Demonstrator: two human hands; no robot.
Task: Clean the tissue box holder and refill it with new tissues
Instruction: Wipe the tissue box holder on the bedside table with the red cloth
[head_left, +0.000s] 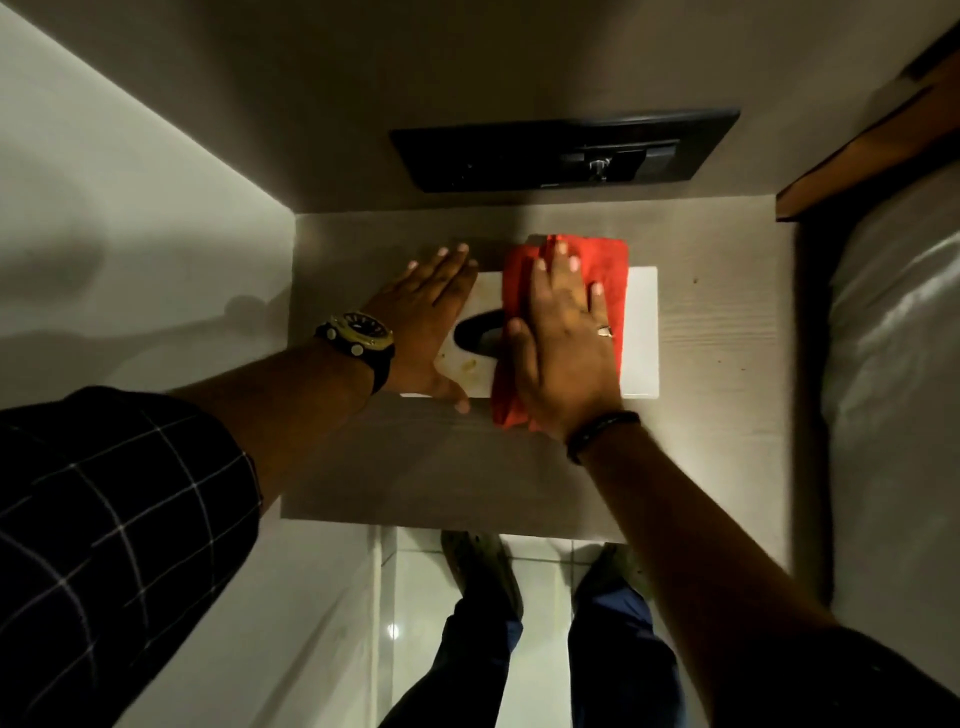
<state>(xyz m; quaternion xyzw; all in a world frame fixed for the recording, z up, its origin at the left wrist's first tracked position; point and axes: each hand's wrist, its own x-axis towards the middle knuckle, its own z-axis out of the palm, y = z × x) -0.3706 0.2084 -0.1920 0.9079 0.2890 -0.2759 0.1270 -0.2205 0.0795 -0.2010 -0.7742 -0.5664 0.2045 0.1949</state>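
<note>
Head view | left hand (423, 322) lying open, flat on holder (643, 332) | right hand (563, 332) pressing red cloth (613, 270) flat, fingers spread, onto holder | holder sitting on table (727, 415)

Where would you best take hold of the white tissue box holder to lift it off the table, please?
Probably by its two short ends, from above: the tissue box holder lies flat, the right end is bare, the left hand already rests on the other, and the red cloth covers the middle.

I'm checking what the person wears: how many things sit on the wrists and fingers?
3: a watch on the left wrist, a dark bracelet on the right wrist, a ring on a right finger.
</note>
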